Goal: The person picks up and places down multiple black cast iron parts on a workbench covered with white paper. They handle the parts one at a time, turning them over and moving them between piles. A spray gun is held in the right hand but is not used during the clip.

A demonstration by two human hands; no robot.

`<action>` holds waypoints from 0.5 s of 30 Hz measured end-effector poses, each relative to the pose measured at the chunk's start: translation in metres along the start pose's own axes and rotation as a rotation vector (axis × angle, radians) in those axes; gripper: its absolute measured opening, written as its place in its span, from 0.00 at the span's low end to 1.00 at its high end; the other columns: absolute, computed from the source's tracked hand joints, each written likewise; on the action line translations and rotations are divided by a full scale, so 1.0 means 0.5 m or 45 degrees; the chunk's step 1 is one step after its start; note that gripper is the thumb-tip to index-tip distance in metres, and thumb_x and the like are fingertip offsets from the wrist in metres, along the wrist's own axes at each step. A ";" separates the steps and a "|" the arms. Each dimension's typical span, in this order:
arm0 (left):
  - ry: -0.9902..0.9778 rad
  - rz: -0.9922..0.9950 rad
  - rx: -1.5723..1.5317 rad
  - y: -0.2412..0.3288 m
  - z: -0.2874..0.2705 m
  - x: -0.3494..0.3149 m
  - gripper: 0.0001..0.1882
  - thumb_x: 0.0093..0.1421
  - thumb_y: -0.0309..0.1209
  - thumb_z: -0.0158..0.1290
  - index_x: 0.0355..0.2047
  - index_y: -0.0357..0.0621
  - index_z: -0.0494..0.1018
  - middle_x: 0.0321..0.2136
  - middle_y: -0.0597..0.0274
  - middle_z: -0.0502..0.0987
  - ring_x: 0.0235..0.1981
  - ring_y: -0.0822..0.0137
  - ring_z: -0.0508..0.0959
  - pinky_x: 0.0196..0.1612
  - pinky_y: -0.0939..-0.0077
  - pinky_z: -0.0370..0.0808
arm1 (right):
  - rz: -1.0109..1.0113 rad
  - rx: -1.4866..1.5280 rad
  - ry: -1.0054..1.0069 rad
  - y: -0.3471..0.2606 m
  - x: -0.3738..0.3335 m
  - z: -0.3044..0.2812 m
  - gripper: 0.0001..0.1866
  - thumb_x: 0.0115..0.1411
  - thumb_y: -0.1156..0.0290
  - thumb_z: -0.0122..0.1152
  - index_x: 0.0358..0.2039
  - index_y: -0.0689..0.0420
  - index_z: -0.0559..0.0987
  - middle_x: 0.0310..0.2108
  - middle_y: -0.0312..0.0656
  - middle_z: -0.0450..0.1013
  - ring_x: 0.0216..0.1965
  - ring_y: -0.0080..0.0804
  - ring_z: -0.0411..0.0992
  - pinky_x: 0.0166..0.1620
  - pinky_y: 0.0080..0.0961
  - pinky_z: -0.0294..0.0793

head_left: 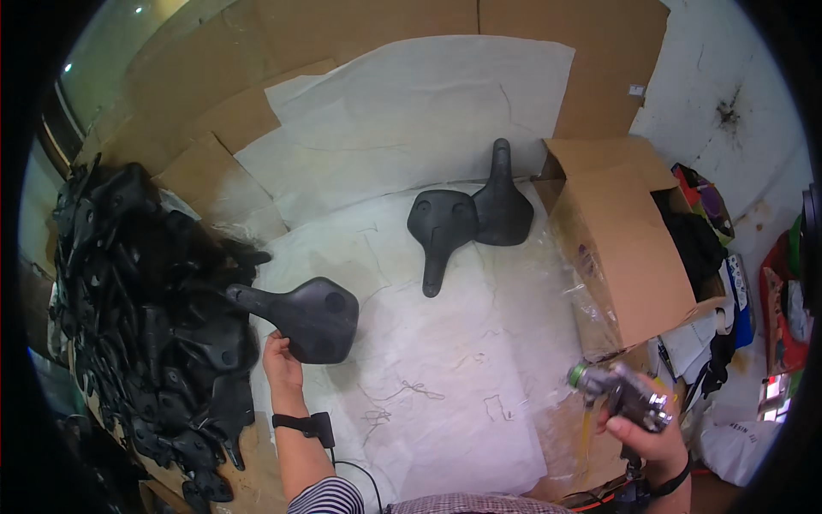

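Observation:
My left hand grips a black bicycle saddle shell from below at its near edge. The shell's narrow nose points left, and its wide end faces right; part of my fingers is hidden beneath it. On the right, my right hand is wrapped round a metal spray gun with a green tip, pointed left. Farther off, two more saddle shells lie on the white paper. One shell has its nose toward me, and the other shell has its nose pointing away. They touch or slightly overlap.
A large heap of black saddle shells fills the left side. White paper covers the work surface, with cardboard standing behind. An opened cardboard box stands at the right, near a white plastic bag. Cables run by both wrists.

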State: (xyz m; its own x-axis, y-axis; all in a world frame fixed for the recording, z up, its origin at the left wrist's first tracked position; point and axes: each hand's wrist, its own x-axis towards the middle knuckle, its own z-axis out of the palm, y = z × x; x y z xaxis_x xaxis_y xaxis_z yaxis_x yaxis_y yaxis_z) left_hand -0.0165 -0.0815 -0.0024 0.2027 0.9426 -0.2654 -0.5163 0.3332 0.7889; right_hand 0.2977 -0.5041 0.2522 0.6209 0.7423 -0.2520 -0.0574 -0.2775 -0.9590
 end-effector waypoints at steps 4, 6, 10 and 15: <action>-0.101 0.031 -0.020 0.007 0.013 0.031 0.15 0.51 0.20 0.42 0.40 0.32 0.69 0.42 0.54 0.76 0.47 0.60 0.75 0.57 0.68 0.67 | -0.197 0.089 0.307 -0.022 0.032 0.025 0.35 0.50 0.68 0.67 0.56 0.66 0.65 0.30 0.42 0.73 0.31 0.27 0.73 0.36 0.25 0.76; -0.159 0.027 0.007 -0.001 0.027 0.058 0.17 0.52 0.21 0.43 0.42 0.30 0.69 0.43 0.54 0.76 0.47 0.60 0.75 0.57 0.69 0.67 | -0.215 0.130 0.380 -0.025 0.035 0.024 0.35 0.49 0.68 0.68 0.56 0.66 0.65 0.31 0.42 0.74 0.31 0.27 0.73 0.35 0.25 0.77; -0.255 -0.058 0.023 -0.041 0.126 0.128 0.17 0.52 0.21 0.43 0.43 0.30 0.69 0.43 0.54 0.76 0.46 0.60 0.74 0.56 0.69 0.67 | -0.091 0.115 0.245 -0.004 0.014 0.004 0.34 0.48 0.70 0.68 0.55 0.67 0.67 0.31 0.43 0.74 0.31 0.27 0.74 0.34 0.25 0.77; -0.408 -0.231 0.115 -0.113 0.254 0.240 0.19 0.51 0.22 0.44 0.45 0.31 0.70 0.42 0.55 0.76 0.46 0.60 0.73 0.57 0.67 0.66 | -0.043 0.100 0.121 0.029 0.037 -0.015 0.32 0.48 0.72 0.68 0.54 0.66 0.68 0.32 0.44 0.74 0.31 0.28 0.74 0.35 0.28 0.78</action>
State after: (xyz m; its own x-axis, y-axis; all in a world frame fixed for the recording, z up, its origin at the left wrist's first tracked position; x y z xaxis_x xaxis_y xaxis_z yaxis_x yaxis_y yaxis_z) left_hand 0.1426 0.0099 -0.0084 0.5414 0.8089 -0.2295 -0.3754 0.4768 0.7948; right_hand 0.3144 -0.4990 0.2346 0.6946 0.6881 -0.2098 -0.0943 -0.2021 -0.9748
